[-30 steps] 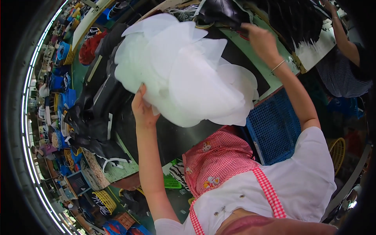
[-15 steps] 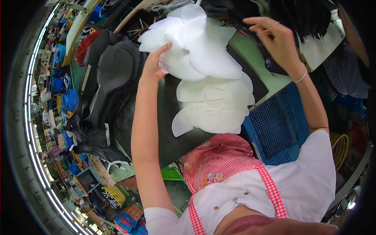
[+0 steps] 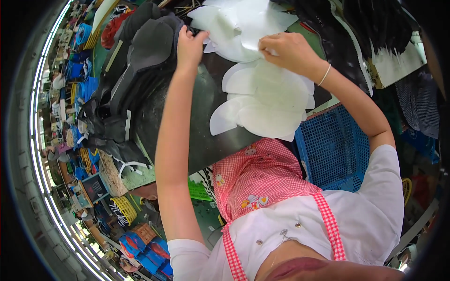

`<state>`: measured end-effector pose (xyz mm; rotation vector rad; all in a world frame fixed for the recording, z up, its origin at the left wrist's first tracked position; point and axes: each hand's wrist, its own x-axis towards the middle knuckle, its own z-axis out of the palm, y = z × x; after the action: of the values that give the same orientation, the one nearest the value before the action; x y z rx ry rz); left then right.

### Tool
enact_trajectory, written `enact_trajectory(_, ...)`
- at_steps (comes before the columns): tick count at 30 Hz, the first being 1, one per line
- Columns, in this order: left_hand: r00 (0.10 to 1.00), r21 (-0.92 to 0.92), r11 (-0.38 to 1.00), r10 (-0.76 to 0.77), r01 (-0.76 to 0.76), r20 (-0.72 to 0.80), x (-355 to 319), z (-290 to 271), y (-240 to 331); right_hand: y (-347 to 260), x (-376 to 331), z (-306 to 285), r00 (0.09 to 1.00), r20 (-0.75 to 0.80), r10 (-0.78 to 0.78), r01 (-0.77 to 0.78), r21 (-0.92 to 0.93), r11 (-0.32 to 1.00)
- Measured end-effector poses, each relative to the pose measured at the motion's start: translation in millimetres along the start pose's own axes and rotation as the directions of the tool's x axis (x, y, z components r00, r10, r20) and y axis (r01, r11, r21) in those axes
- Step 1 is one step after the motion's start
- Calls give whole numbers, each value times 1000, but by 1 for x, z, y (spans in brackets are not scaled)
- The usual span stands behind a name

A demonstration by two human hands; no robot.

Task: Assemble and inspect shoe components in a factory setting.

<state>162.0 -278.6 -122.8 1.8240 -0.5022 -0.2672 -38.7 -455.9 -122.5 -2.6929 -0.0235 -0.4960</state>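
Thin white curved cut pieces (image 3: 243,28) lie overlapping in a loose heap at the far middle of the dark work board (image 3: 206,98). My right hand (image 3: 291,52) is closed at the heap's near right edge, its fingertips pinching the rim of a white piece. Nearer to me, more white pieces (image 3: 269,105) are fanned out in overlapping rows. My left hand (image 3: 190,50) is up between the heap and a stack of dark grey rounded pieces (image 3: 150,44). Its thumb and fingers are apart, beside the grey stack's edge.
Black sheet-like pieces (image 3: 117,126) spread along the left side of the table. On the right, a blue mesh crate (image 3: 333,145) stands beside the table. Shiny black material (image 3: 323,33) lies at the far right, near a bundle of black strips (image 3: 379,28).
My left hand has left the white heap and moved toward the grey stack. My right hand has come down and left from the black material onto the white pieces. The view has shifted slightly.
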Motion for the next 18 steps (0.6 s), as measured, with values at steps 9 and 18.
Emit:
enact_trajectory(9, 659, 461, 476, 464, -749, 591, -95, 22, -15, 67, 32, -52, 828, -246, 504, -52, 861, 506)
enact_trajectory(18, 940, 356, 870, 322, -341, 113, -149, -176, 13, 25, -3, -54, 980, 48, 192, -146, 828, 541)
